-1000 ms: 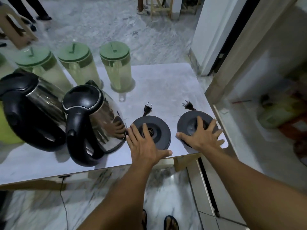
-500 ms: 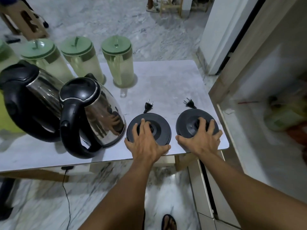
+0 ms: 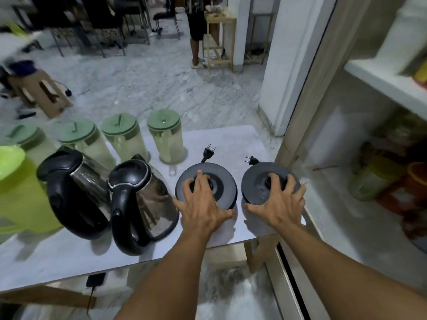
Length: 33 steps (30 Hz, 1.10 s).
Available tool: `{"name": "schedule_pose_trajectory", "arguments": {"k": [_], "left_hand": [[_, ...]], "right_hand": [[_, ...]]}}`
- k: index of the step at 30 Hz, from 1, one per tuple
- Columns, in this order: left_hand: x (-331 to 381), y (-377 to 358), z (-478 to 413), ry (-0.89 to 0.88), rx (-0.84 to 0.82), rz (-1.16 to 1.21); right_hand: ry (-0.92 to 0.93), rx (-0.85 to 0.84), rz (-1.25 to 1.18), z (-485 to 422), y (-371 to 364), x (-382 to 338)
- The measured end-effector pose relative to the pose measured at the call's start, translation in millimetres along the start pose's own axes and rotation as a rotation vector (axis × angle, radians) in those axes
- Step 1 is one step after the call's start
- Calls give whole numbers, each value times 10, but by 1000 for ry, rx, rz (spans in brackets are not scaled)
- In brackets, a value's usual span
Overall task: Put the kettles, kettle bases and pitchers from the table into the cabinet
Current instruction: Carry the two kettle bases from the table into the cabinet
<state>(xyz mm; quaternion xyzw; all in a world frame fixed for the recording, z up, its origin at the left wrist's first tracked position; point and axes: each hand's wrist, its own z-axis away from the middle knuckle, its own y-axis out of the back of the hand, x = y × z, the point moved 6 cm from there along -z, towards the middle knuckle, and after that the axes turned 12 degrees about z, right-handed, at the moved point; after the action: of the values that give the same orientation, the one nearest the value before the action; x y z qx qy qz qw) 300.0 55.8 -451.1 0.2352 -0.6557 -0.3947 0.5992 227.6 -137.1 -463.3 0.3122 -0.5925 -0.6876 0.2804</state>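
Note:
Two black round kettle bases lie at the table's right end, each with a plug at its far side. My left hand (image 3: 203,204) grips the left kettle base (image 3: 221,181), and my right hand (image 3: 279,204) grips the right kettle base (image 3: 256,181). Both bases look tilted, with shadows under their near edges. Two steel kettles with black handles (image 3: 147,195) (image 3: 76,188) stand left of my left hand. Behind them is a row of several clear pitchers with green lids (image 3: 165,137). A lime-green pitcher (image 3: 20,195) stands at the far left.
The white table (image 3: 231,139) ends just right of the right base. The open cabinet (image 3: 346,222) is at the right, with a jar (image 3: 369,181) and other containers deep on its lower shelf. A person stands on the marble floor far behind.
Both hands slid further onto the bases and closed their fingers over them. The bases now look raised at the near edge. The view has tilted up.

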Motion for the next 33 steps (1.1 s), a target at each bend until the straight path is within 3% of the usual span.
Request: {"name": "schedule_pose_trajectory", "arguments": {"k": [6, 12, 25, 33], "left_hand": [[481, 823, -97, -235, 13, 23], [781, 1460, 367, -573, -42, 39], [2128, 1670, 2815, -1181, -326, 196], [2990, 1423, 4202, -1414, -490, 297]], "right_hand": [[-130, 215, -91, 379, 994, -98], [-401, 395, -119, 1570, 1651, -88], [-975, 632, 11, 4506, 2543, 1101], [-1248, 661, 70, 5857, 2793, 2099]]}}
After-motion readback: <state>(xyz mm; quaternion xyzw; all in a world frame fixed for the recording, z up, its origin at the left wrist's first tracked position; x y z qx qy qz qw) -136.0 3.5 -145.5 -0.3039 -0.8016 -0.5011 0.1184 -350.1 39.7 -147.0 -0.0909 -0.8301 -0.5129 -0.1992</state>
